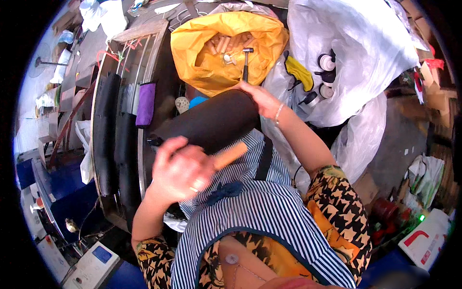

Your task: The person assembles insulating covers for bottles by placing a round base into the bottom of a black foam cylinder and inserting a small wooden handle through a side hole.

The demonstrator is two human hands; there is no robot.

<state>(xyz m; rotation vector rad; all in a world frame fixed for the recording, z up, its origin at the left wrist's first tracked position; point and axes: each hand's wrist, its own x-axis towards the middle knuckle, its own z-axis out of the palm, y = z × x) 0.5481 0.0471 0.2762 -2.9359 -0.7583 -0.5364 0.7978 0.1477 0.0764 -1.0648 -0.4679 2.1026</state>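
A thick black cylinder (211, 120) lies slanted across my lap, its right end raised. My right hand (263, 102) is wrapped round that right end. Just beyond its fingertips is a small hammer (246, 63) with a dark handle; whether my fingers touch it I cannot tell. My left hand (179, 169), slightly blurred, is closed at the near side of the cylinder's left end. A tan, wood-like peg (231, 155) sticks out of it to the right. Ahead, an open yellow bag (187, 53) holds several similar tan pegs (222, 44) and a white round-headed piece (227, 57).
To the left stands a wooden-framed rack (158, 38) with long black rolls (108, 139) and a purple roll (146, 103). Large white plastic sacks (356, 53) with black-and-white round parts (326, 62) fill the right. A yellow-and-black cloth piece (298, 71) lies between the bags.
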